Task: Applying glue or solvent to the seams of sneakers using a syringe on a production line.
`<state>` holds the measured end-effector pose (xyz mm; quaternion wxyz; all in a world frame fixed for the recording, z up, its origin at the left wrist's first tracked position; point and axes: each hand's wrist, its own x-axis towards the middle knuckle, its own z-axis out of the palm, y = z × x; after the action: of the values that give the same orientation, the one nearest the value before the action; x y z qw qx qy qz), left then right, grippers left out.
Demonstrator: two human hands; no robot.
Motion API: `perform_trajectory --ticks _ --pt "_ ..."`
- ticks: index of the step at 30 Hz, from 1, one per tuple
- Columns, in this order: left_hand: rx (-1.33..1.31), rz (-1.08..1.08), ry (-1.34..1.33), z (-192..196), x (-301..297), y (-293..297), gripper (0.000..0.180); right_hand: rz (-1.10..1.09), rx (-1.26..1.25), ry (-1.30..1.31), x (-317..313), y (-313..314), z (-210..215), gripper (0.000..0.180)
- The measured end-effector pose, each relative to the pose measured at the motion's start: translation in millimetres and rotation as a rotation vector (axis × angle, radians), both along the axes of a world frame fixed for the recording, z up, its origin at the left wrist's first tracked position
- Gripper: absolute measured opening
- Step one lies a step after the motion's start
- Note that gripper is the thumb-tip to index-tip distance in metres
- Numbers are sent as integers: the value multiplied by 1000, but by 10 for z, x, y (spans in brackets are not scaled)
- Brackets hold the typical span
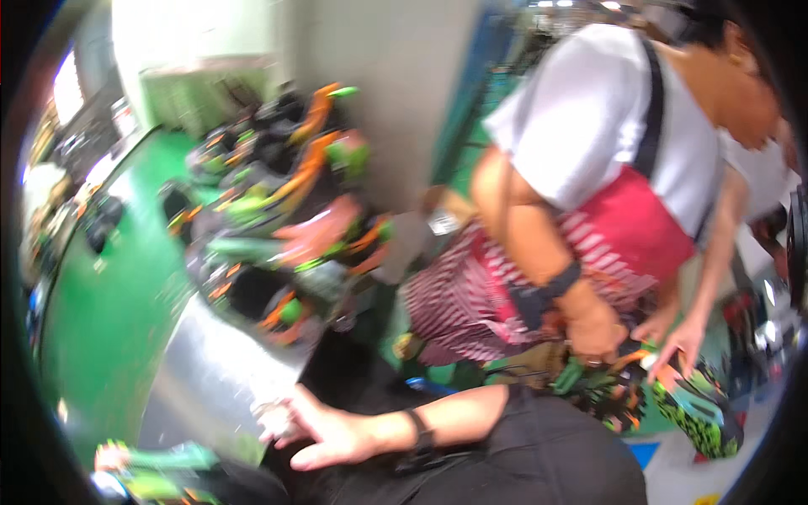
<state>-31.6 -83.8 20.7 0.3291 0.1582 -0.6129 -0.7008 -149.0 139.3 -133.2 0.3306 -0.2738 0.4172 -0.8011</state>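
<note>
My right hand (330, 433) reaches leftward across the lower middle, with a dark band (419, 431) on its wrist and a black sleeve behind it. Its thumb stands apart; the fingers are smeared by motion. At their tips is a pale, shiny blur (276, 417) that I cannot make out. Beneath and beyond them lies a bright silvery surface (215, 370). At the lower left edge a shoe-like thing in green, orange and black (164, 471) is partly cut off. My left hand cannot be made out.
To my right a co-worker in a white shirt and red patterned apron (635, 223) handles a green, black and orange shoe (699, 408). Several similar shoes are heaped (282, 194) by a pale wall (379, 93). Green floor (109, 328) runs along the left, with more dark items beyond.
</note>
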Motion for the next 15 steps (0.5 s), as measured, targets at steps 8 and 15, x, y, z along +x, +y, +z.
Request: perform_trajectory --ticks 8,15 --pt "166 279 -239 -1154 1451 -1304 45 0 -57 65 12 10 50 96" --pt "-526 383 -747 -562 1945 -819 72 -128 136 464 -49 18 72 98"
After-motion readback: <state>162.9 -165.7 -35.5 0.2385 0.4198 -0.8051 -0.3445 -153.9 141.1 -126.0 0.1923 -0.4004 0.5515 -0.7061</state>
